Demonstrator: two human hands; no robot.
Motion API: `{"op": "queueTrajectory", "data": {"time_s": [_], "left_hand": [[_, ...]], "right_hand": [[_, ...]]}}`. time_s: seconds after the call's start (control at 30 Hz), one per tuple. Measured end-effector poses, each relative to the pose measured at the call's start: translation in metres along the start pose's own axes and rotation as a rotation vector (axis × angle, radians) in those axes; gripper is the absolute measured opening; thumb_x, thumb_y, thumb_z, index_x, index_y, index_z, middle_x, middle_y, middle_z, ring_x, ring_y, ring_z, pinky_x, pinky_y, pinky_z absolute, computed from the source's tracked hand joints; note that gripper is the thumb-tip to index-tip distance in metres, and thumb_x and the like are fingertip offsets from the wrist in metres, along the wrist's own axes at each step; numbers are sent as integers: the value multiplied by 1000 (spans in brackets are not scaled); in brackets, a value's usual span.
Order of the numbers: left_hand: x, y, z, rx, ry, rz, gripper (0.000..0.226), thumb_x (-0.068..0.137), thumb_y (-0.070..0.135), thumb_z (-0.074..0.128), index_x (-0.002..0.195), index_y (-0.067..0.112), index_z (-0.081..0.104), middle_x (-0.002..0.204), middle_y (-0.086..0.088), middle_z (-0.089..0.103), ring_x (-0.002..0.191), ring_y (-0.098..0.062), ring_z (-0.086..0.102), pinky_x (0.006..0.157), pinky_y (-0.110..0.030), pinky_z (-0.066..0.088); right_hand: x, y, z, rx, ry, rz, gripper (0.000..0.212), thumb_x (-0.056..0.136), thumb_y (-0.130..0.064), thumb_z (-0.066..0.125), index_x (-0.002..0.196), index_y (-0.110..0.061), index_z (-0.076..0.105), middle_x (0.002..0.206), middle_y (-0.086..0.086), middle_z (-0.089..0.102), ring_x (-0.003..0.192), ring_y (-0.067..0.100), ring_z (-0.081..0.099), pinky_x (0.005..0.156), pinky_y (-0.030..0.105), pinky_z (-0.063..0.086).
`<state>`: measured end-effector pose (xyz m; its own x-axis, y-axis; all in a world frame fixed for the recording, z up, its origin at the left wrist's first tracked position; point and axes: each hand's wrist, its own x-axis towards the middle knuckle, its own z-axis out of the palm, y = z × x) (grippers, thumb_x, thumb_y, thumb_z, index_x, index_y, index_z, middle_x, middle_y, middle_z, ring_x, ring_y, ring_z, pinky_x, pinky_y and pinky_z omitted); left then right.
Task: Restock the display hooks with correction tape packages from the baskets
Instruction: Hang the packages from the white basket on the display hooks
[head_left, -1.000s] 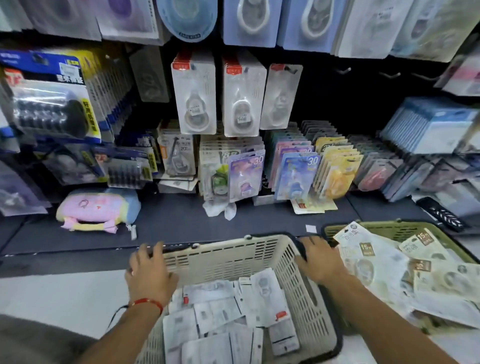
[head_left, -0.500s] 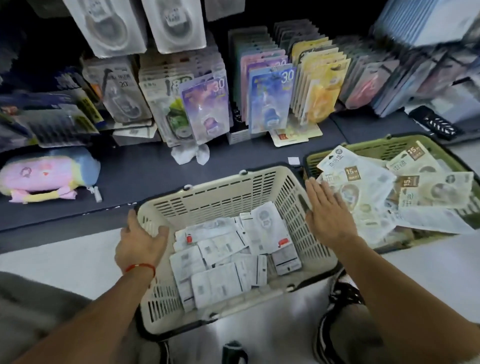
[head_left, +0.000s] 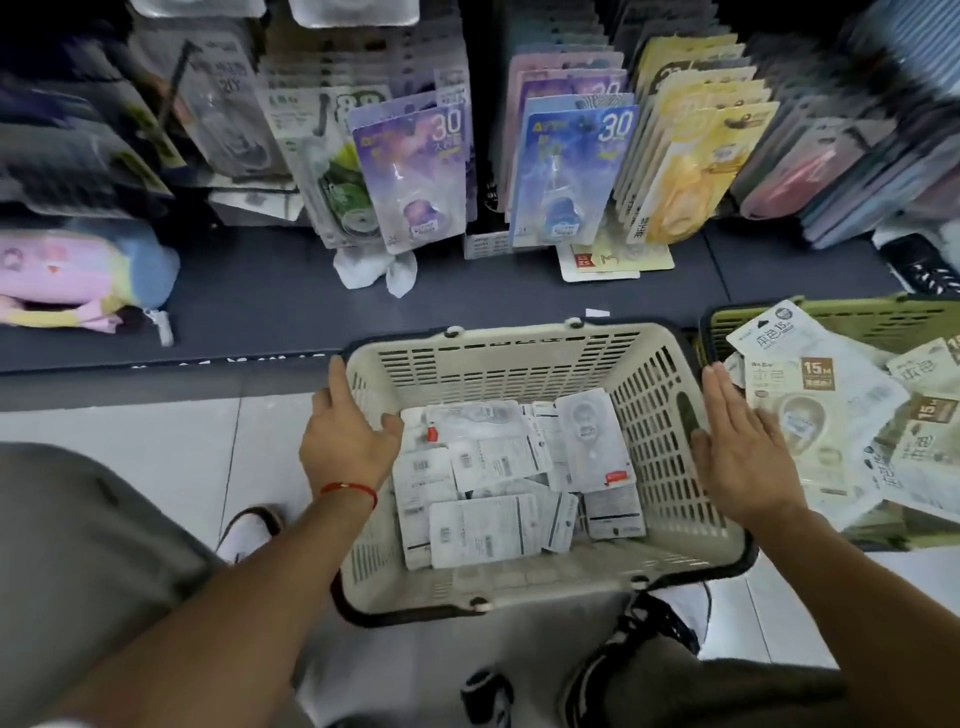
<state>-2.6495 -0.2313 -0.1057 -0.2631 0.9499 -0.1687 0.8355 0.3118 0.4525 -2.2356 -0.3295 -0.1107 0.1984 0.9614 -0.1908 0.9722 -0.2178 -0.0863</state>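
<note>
1. The left hand (head_left: 345, 441) rests on the left rim of the cream basket (head_left: 498, 348). Its fingers are loosely spread, the thumb reaches inward over the contents, and it holds no package.
2. The right hand (head_left: 737, 452) lies flat and open against the right rim of the same basket, fingers straight and together. It grips nothing.
3. Judged from this placement, the two hands bracket the basket to steady or position it on the floor (head_left: 156, 431), close to the person's knees, so that stock is within easy reach.
4. The white correction tape packages (head_left: 498, 483) lie loose on the bottom of the cream basket, mostly back side up, overlapping one another.
5. A green basket (head_left: 831, 317) stands just to the right, touching or nearly touching the cream one. It is heaped with larger beige packages marked 15M (head_left: 810, 410).
6. On the far side, the dark shelf (head_left: 260, 306) carries rows of hanging carded packages: purple (head_left: 415, 171), blue (head_left: 566, 171) and yellow (head_left: 691, 171). The hooks themselves are hidden by the cards.
7. A pastel plush pouch (head_left: 78, 275) lies on the shelf at far left, well apart from the baskets.
8. No package has been picked up yet; the restocking step is still to be done.
</note>
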Motion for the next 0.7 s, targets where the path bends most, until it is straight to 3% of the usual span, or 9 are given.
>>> {"op": "queueTrajectory", "data": {"time_s": [0.13,0.23,0.27,0.33,0.4,0.47,0.57,0.63,0.7], "left_hand": [[-13,18,12,-61,-54,47,97,91,30,72,167,21,12,146,-15,50,118,-40,61,91,-48,55],[-15,23,15,-63,-70,64,99,90,29,71,167,21,9,145,-15,46,123,-37,56,91,-47,52],[-14,25,15,-47,-76,62,100,90,28,72,167,19,9,147,-16,44,128,-37,52,96,-48,50],[-19,30,15,38,-81,82,103,87,26,77,166,16,11,161,-17,32,148,-37,33,115,-50,39],[-32,38,19,150,-36,197,100,86,22,78,165,14,17,171,-17,15,159,-36,9,129,-49,10],[-50,45,30,188,-26,414,86,87,13,74,161,14,32,171,-15,20,160,-34,9,129,-42,0],[-79,48,51,134,-379,574,60,89,7,70,146,18,56,156,-7,48,152,-27,31,127,-32,18],[-90,45,61,167,-620,514,54,90,11,72,142,19,61,146,-5,57,144,-24,40,122,-33,32],[-95,38,71,210,-736,423,60,90,13,74,147,20,55,148,-6,53,144,-24,39,118,-36,37]], "right_hand": [[10,24,-16,-104,-109,79,73,110,-39,28,168,-16,-10,177,5,-7,164,28,3,130,56,13],[15,-3,-23,-292,-63,91,84,104,-33,45,167,-12,-6,177,11,-2,163,34,1,130,58,7],[16,-21,-23,-294,-30,26,83,100,-29,52,167,-13,4,175,13,12,161,35,12,130,57,11],[18,-60,-13,-186,-28,-164,62,96,-19,60,154,-19,36,151,14,54,140,32,49,120,50,37],[12,-96,9,102,-290,-198,40,103,-18,58,143,-17,56,134,10,68,122,32,63,102,39,50],[5,-119,39,273,-617,-157,43,104,-19,61,146,-14,57,142,11,62,129,32,60,103,35,48],[6,-134,73,252,-750,-159,46,99,-15,67,144,-12,57,148,14,55,132,32,56,107,39,49],[11,-139,81,246,-683,-155,33,97,-18,71,129,-14,62,134,12,59,118,30,59,97,38,52],[16,-139,79,234,-632,-165,18,99,-23,69,116,-19,63,122,12,64,113,30,59,98,39,51]]}}
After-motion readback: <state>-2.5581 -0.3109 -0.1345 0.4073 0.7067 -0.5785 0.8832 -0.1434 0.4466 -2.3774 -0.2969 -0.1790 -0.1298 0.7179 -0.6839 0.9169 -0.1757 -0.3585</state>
